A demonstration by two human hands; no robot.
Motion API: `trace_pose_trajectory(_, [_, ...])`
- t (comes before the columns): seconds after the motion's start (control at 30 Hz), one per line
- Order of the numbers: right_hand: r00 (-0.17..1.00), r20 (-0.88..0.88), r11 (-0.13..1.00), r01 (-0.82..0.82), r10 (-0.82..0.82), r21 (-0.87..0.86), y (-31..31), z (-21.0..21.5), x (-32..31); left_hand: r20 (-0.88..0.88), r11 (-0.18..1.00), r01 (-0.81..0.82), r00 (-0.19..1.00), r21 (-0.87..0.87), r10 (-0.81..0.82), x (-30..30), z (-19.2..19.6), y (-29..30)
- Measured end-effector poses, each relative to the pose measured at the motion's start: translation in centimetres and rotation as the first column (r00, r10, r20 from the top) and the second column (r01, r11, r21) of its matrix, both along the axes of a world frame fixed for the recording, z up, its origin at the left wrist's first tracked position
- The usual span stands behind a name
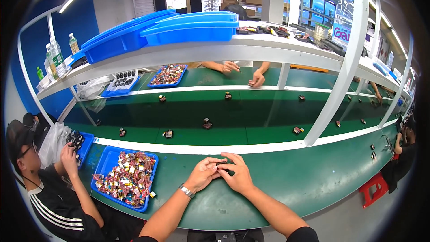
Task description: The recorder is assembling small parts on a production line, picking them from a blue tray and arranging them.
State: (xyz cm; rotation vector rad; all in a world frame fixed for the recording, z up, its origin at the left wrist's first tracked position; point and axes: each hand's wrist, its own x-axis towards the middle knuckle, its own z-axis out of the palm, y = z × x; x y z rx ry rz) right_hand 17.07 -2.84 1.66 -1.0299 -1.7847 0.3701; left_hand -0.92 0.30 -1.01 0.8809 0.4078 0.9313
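Note:
My left hand (204,173) and my right hand (238,174) meet over the near green work surface (313,175), fingertips together around a small dark part (223,166). Both hands pinch it from either side. A watch is on my left wrist. To my left lies a blue tray (104,165) heaped with several small coloured parts. Most of the held part is hidden by my fingers.
A green conveyor belt (251,116) carries several small dark parts past me. Across it another person's hands (244,72) work beside a second blue tray (169,75). A person sits at my left (49,188), another at far right (403,152). Blue bins and bottles stand on the white shelf overhead.

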Motion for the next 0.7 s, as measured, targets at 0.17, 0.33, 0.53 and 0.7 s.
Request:
trace_pose_trajectory(0.17, [0.999, 0.001, 0.999, -0.048, 0.048, -0.006, 0.3, 0.1, -0.1, -0.015, 0.997, -0.075, 0.997, 0.036, 0.075, 0.1, 0.2, 0.1])
trace_pose_trajectory(0.33, [0.999, 0.039, 0.997, 0.014, -0.017, 0.078, -0.4, 1.2, -1.0, -0.071, 0.994, -0.106, 0.992, 0.033, 0.108, -0.2, 0.0, 0.1])
trace_pose_trajectory(0.53, [0.991, 0.108, 0.970, 0.051, -0.078, 0.236, 0.3, 0.9, -0.6, -0.061, 0.995, -0.100, 0.993, -0.027, 0.099, 0.4, 0.2, -0.5])
trace_pose_trajectory(0.7, [0.980, 0.184, 0.969, 0.031, -0.078, 0.246, 0.6, 1.1, 0.1, -0.068, 0.994, -0.101, 0.993, -0.046, 0.098, 0.3, 0.0, -0.3])
